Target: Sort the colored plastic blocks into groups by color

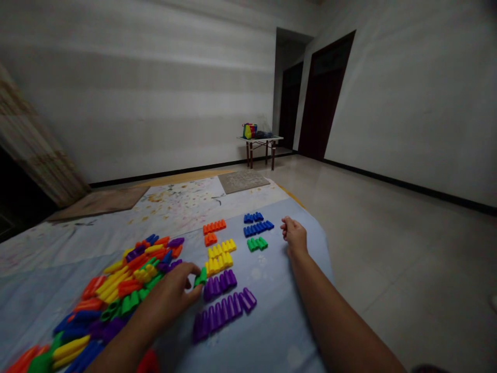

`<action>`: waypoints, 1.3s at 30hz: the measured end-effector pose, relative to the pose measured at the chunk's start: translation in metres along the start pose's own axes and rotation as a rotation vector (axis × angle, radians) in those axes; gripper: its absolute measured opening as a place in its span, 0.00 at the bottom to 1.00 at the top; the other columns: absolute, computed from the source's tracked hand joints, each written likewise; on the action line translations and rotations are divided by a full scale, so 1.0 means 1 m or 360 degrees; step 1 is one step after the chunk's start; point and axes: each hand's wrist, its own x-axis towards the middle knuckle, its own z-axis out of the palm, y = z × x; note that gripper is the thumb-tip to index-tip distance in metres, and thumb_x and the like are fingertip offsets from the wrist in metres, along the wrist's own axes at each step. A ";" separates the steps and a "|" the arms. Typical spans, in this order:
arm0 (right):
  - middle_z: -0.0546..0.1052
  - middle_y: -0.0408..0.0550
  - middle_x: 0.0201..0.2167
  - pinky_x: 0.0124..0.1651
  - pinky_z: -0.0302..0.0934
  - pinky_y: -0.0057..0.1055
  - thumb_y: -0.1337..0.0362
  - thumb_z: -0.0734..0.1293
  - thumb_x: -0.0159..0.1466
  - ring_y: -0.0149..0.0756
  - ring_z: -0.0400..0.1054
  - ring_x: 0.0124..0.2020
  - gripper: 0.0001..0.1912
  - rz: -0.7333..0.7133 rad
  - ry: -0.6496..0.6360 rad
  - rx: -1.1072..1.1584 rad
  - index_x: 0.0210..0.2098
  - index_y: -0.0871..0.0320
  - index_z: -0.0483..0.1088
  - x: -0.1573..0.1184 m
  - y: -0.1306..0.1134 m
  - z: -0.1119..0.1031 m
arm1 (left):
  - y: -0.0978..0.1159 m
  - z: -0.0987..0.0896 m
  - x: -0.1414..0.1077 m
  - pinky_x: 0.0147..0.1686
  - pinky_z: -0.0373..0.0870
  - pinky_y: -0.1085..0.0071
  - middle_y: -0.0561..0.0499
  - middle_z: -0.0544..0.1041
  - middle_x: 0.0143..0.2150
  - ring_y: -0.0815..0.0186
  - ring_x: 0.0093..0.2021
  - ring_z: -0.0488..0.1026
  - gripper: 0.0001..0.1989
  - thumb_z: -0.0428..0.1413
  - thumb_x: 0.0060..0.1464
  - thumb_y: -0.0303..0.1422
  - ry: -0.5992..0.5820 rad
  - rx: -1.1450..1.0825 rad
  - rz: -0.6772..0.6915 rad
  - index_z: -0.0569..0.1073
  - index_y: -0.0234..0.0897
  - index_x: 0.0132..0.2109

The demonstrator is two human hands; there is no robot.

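Note:
My left hand (182, 287) pinches a green plastic piece (201, 277) between thumb and fingers, just left of a purple row (220, 285). My right hand (294, 233) is curled closed beside the blue rows (258, 228); whether anything is inside cannot be made out. Below the blue lies a short green row (257, 244). Orange pieces (214, 227), yellow rows (220, 256) and a longer purple row (224, 315) are lined up left of these. A mixed heap of tube-like pieces (116, 285) spreads left of and partly behind my left arm.
The pieces lie on a light blue and floral cloth (267, 300). Mats (244, 182) rest on its far part. A small table (260, 139) with a colourful bag (249, 130) stands by the wall. Tiled floor (373, 228) runs along the right, and a curtain (39, 140) hangs at left.

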 end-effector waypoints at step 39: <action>0.69 0.41 0.16 0.18 0.51 0.24 0.47 0.61 0.54 0.27 0.56 0.15 0.22 -0.0180 -0.0148 -0.0337 0.26 0.61 0.71 0.014 0.029 -0.013 | 0.090 0.066 0.127 0.44 0.63 0.69 0.46 0.75 0.44 0.59 0.46 0.70 0.16 0.56 0.43 0.31 -0.0073 0.0345 0.0327 0.73 0.41 0.43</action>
